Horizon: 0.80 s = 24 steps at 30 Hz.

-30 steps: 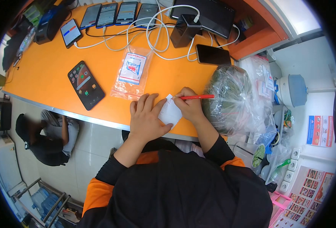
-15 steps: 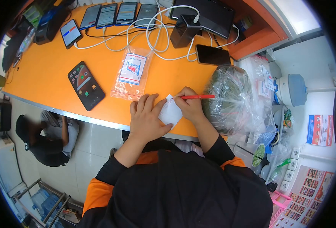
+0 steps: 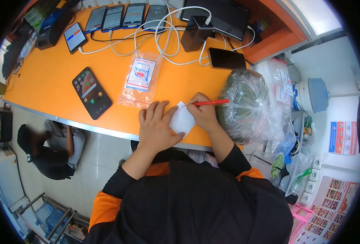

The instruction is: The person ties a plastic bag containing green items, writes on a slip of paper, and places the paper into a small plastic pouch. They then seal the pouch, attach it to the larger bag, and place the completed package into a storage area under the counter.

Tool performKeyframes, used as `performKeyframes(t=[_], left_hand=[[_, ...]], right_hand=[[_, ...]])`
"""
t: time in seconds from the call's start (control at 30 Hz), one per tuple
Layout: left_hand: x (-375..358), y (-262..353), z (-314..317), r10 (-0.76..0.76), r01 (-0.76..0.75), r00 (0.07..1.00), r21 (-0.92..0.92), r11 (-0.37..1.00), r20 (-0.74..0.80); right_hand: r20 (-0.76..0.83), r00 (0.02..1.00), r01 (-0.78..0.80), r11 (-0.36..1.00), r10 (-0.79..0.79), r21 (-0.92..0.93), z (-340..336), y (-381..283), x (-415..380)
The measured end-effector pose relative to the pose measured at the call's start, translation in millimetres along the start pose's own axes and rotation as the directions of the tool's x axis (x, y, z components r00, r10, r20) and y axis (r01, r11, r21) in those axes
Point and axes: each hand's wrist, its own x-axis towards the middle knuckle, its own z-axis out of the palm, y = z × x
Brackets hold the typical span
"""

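Note:
On the orange table, close to its front edge, lies a small white slip of paper (image 3: 183, 121) with reddish writing near its top. My left hand (image 3: 157, 128) rests flat with fingers apart, its thumb and index finger against the slip's left side. A red pen (image 3: 212, 103) is gripped in my right hand (image 3: 205, 114), at the slip's upper right; the pen's tip is hidden by the fingers. Just beyond my left fingertips is a clear zip bag (image 3: 139, 81) with a white, red and blue label. A lit smartphone (image 3: 92, 93) lies farther left.
A large plastic-wrapped green bundle (image 3: 245, 107) stands right beside my right forearm. Along the back are several phones (image 3: 133, 16), tangled white cables (image 3: 176, 44), a black charger block (image 3: 197, 33) and a dark phone (image 3: 227, 59). A person (image 3: 45, 150) sits low beyond the table at left.
The view has shifted very slightly. Both hands, the pen and the slip stay practically in the same place.

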Motion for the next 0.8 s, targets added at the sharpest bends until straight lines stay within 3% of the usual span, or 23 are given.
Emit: performKeyframes(t=[0.17, 0.27, 0.37, 0.47, 0.57, 0.77, 0.8], left_hand=[[-0.1, -0.1, -0.4, -0.001, 0.001, 1.0, 0.002, 1.0, 0.002], [-0.8, -0.2, -0.8, 0.001, -0.001, 1.0, 0.006, 1.0, -0.003], [-0.4, 0.2, 1.1, 0.008, -0.008, 1.0, 0.015, 1.0, -0.026], [-0.4, 0.1, 1.3, 0.009, -0.008, 0.999, 0.022, 1.0, -0.034], [-0.7, -0.6, 3.3, 0.02, -0.019, 0.999, 0.03, 0.999, -0.046], [-0.2, 0.6, 2.0, 0.038, -0.035, 0.998, 0.049, 0.998, -0.056], [-0.1, 0.7, 1.8, 0.035, -0.033, 0.998, 0.046, 0.998, -0.058]], right_hand=[[0.018, 1.0, 0.002, 0.998, -0.001, -0.063, -2.0, 7.3, -0.5], [-0.073, 0.982, -0.14, 0.929, 0.175, 0.343, 0.0, 4.4, -0.6], [-0.111, 0.977, -0.1, 0.854, 0.181, 0.51, -4.5, -10.7, 1.9], [-0.063, 0.996, 0.087, 0.91, -0.068, 0.405, -4.3, -11.0, -10.9], [0.211, 0.966, 0.118, 0.979, -0.152, 0.166, -5.1, -17.6, -20.1], [0.257, 0.966, -0.092, 0.977, 0.04, 0.193, -1.4, -6.9, -15.6], [0.257, 0.966, -0.019, 0.987, -0.023, 0.157, -1.6, -8.0, -14.1]])
